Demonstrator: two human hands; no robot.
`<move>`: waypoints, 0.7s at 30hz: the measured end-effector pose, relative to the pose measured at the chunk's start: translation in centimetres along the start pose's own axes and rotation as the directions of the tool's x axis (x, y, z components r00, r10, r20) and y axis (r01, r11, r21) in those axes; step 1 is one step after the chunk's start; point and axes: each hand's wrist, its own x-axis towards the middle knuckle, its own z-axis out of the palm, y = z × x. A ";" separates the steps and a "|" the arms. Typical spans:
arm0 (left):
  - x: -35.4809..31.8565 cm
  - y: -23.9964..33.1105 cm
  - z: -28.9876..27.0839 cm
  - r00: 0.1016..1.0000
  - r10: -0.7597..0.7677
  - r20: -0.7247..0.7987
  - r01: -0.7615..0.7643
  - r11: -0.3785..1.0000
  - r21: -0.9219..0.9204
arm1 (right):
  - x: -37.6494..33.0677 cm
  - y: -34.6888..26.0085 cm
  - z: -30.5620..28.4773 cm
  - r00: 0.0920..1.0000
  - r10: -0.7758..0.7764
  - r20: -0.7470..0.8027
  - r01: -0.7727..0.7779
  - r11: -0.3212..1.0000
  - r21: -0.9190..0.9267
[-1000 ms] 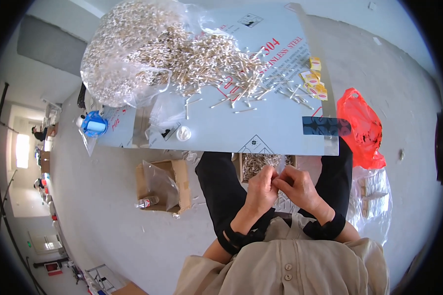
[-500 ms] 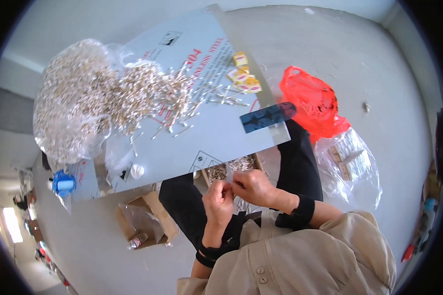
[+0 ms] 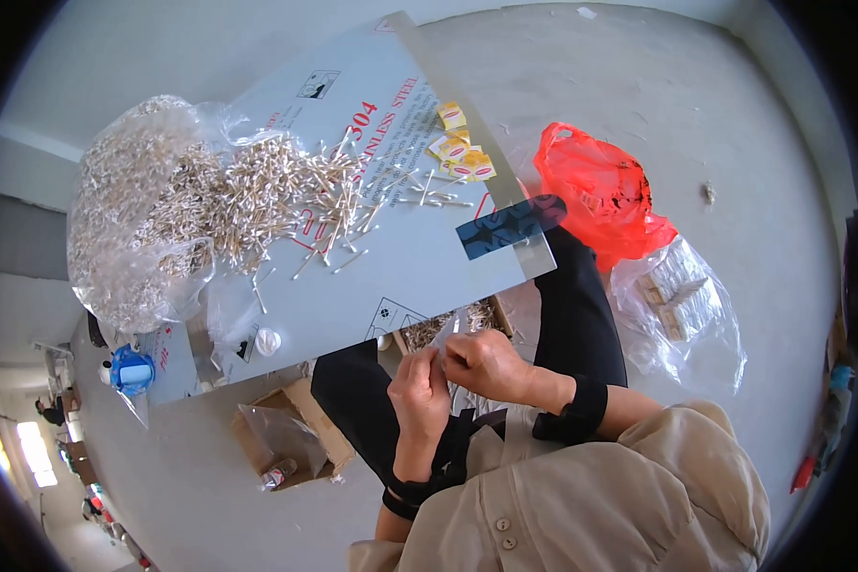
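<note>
My left hand (image 3: 419, 393) and my right hand (image 3: 490, 366) meet over my lap, just below the table's near edge. Both are closed, fingertips pinched together around a small piece of clear plastic (image 3: 445, 331) that pokes up between them. Whether it is a bag, and what it contains, I cannot make out. Behind my hands, a box of cotton swabs (image 3: 421, 336) sits partly under the tabletop. On the table, a large pile of cotton swabs (image 3: 267, 186) spills out of a big clear bag (image 3: 114, 238).
Yellow-and-white packets (image 3: 462, 157) and a dark blue strip (image 3: 498, 233) lie on the table's right side. A white cap (image 3: 268, 341) and a blue container (image 3: 132, 370) stand at the left. A red plastic bag (image 3: 596, 195), a clear bag (image 3: 682, 296) and a cardboard box (image 3: 329, 429) surround my legs.
The view has tilted slightly, shifting the table a little. My hands keep their pinch in nearly the same place, and more of the clear plastic shows above them.
</note>
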 end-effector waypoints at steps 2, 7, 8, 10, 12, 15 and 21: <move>-0.1 -0.1 -0.1 1.000 -0.009 -0.011 0.009 1.000 0.012 | -0.1 -0.1 0.0 1.000 0.003 0.018 -0.004 1.000 0.015; -0.1 0.2 -0.3 1.000 0.027 -0.003 -0.027 1.000 -0.017 | -0.1 -0.2 -0.1 0.998 0.051 0.031 -0.052 0.999 0.016; -0.2 0.3 -0.3 1.000 -0.001 -0.006 0.001 1.000 -0.014 | 0.0 -0.2 -0.1 0.996 0.080 0.043 -0.081 0.996 0.033; -0.4 0.4 -0.3 0.999 -0.014 -0.029 0.014 1.000 -0.011 | 0.0 -0.3 -0.1 0.996 0.080 0.047 -0.082 0.996 0.035; -0.1 0.6 -0.4 0.994 -0.102 -0.028 0.099 0.992 -0.075 | 0.1 -0.4 0.0 0.996 0.081 0.047 -0.083 0.996 0.036; -0.2 0.0 -0.4 0.998 -0.058 -0.010 0.057 0.997 -0.047 | 0.1 -0.5 -0.1 0.994 0.085 0.073 -0.088 0.996 0.034; 0.1 0.0 -0.6 0.999 -0.050 0.010 0.051 0.995 -0.089 | 0.1 -0.5 -0.1 0.997 0.011 0.077 -0.014 0.999 0.032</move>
